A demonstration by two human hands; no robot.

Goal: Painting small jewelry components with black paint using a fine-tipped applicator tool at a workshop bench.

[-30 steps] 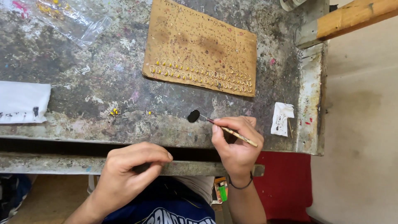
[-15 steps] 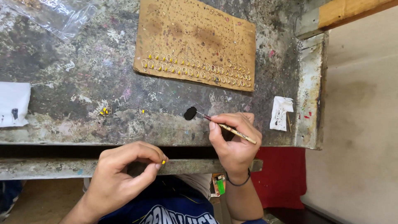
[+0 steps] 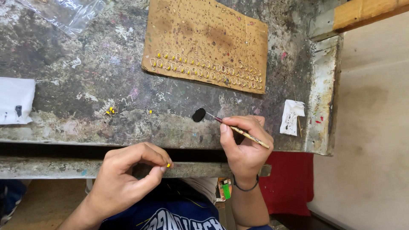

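A tiny yellow bead sits pinched between the thumb and forefinger of the left hand, whose fingers close tightly on it just below the near edge of the surface. The right hand holds a thin brush in a pen grip, fingers closed around its shaft, over the near edge toward the right. The brush tip touches a single black blob of paint lying on the surface close to that edge.

Beyond it, near the far edge, lies one brown cardboard sheet carrying two rows of small wire hooks, many with yellow tips; they are too small and too many to count exactly. Two loose yellow-tipped pieces rest by the near edge left of the paint, a cluster and a single one just beside it.

One stained scrap of white paper lies near the right edge. One white cloth lies at the left edge, and one clear plastic bag sits at the far left corner. A wooden beam crosses the far right corner.
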